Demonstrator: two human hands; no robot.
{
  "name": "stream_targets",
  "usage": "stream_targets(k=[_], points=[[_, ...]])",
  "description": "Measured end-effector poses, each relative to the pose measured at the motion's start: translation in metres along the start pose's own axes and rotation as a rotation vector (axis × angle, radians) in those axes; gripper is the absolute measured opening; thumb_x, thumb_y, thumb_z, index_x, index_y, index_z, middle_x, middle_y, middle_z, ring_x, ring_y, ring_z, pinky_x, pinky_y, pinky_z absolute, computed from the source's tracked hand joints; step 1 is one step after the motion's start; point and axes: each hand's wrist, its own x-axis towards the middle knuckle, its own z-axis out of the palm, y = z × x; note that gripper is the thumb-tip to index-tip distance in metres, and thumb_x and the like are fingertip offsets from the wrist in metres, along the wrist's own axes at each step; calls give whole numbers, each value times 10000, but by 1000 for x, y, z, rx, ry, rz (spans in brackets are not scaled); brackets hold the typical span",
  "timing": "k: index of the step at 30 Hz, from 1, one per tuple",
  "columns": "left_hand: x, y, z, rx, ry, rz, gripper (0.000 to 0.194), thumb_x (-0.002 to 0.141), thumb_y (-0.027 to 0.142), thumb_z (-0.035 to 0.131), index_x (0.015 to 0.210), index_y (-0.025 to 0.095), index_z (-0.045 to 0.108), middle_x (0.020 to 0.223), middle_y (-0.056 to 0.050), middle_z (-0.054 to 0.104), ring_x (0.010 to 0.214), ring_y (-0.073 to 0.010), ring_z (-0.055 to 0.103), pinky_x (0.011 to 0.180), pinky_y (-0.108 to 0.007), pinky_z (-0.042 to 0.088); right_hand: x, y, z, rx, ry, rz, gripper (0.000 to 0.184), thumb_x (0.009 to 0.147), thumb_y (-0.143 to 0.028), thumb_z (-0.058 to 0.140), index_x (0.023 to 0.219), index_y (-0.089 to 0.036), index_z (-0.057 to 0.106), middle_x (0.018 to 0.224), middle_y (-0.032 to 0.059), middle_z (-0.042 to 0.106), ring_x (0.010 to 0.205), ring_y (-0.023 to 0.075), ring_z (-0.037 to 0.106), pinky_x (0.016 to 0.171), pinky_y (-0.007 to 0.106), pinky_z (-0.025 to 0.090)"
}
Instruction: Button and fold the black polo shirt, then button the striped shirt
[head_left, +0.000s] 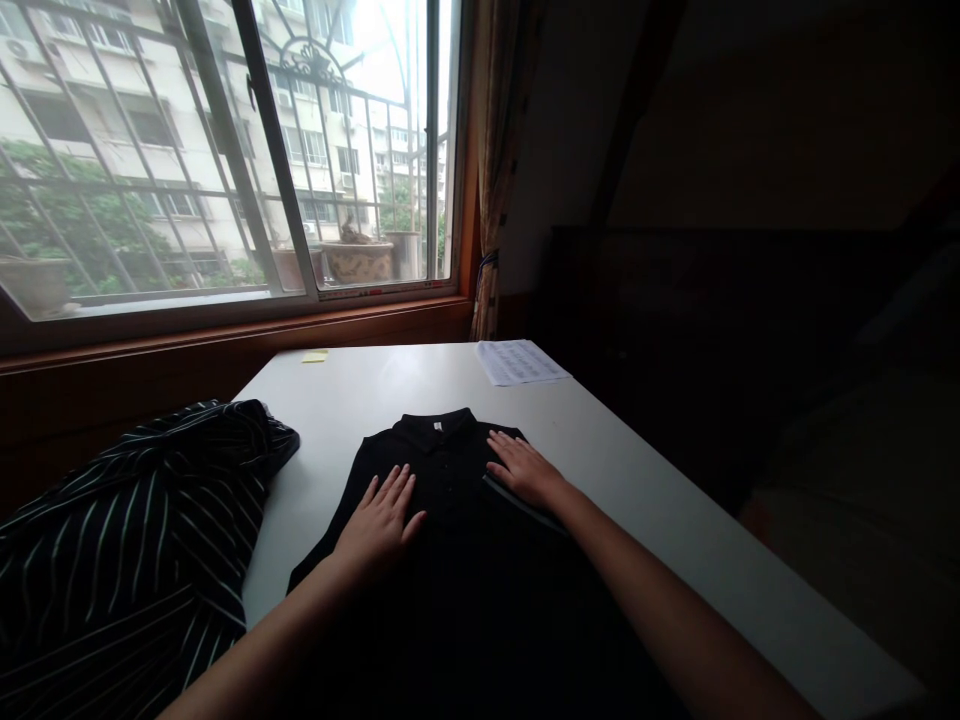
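A black polo shirt (450,510) lies front up on the white table (637,480), its collar at the far end with a small pale label inside the neck. My left hand (381,515) rests flat on the left chest of the shirt, fingers spread. On the other side, my right hand (523,468) lies flat near the right shoulder, palm down. Beneath the right wrist, a sleeve with a grey-striped edge is folded in over the body. The lower part of the shirt is too dark to make out.
A heap of black striped cloth (142,520) hangs over the table's left side. Printed sheets (521,362) lie at the far right corner, and a yellow sticky note (315,356) at the far left. Beyond stands a window (315,150) with a tied curtain (491,200).
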Motion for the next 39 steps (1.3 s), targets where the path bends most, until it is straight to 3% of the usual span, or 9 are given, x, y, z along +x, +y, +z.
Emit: stream_targets(k=[9, 13, 16, 21, 26, 32, 39], points=[[-1, 6, -10, -32, -27, -7, 663, 999, 601, 290, 1544, 223, 280, 1613, -45, 177, 1503, -242, 134, 1232, -496, 111, 0, 0, 0, -10, -6, -3, 691, 988, -604, 272, 1550, -202, 288, 1624, 55, 215, 1502, 227, 171, 1226, 440, 131], [-4, -10, -23, -213, -46, 49, 571, 1029, 536, 259, 1535, 272, 292, 1598, -4, 248, 1471, -193, 263, 1216, -418, 228, 0, 1, 0, -14, -2, -1, 695, 986, -611, 268, 1548, -203, 294, 1623, 57, 221, 1501, 227, 177, 1224, 443, 138], [-12, -28, -28, -318, 15, 27, 527, 1050, 461, 214, 1518, 254, 339, 1589, 3, 290, 1442, -148, 331, 1182, -315, 311, 0, 1, 0, -17, 1, -1, 698, 987, -615, 261, 1546, -200, 299, 1622, 57, 224, 1500, 223, 179, 1225, 437, 137], [-33, -40, -19, -122, -2, 53, 554, 1029, 497, 316, 1516, 235, 348, 1598, -29, 260, 1477, -209, 250, 1227, -414, 217, 0, 1, 0, -17, 0, -3, 688, 988, -605, 273, 1545, -203, 303, 1621, 56, 226, 1501, 222, 175, 1225, 433, 140], [-34, -36, -17, -13, -74, 79, 604, 1025, 547, 277, 1545, 240, 263, 1613, -36, 171, 1494, -248, 180, 1223, -465, 196, 0, 1, 0, -19, 1, -1, 702, 985, -617, 262, 1545, -197, 301, 1621, 60, 229, 1501, 228, 176, 1225, 442, 138], [-10, -42, -15, 8, -71, 78, 664, 1009, 594, 278, 1539, 194, 295, 1610, -80, 199, 1488, -262, 207, 1210, -452, 217, 0, 1, 1, -23, -1, -4, 717, 982, -630, 250, 1543, -187, 308, 1623, 60, 221, 1501, 228, 175, 1227, 438, 140], [58, -40, 4, 64, -13, -95, 661, 1002, 503, 359, 1472, 39, 392, 1556, -196, 326, 1467, -304, 269, 1193, -445, 240, -1, 1, 0, -22, -2, -1, 713, 982, -635, 244, 1545, -200, 302, 1624, 50, 219, 1500, 228, 179, 1226, 438, 143]])
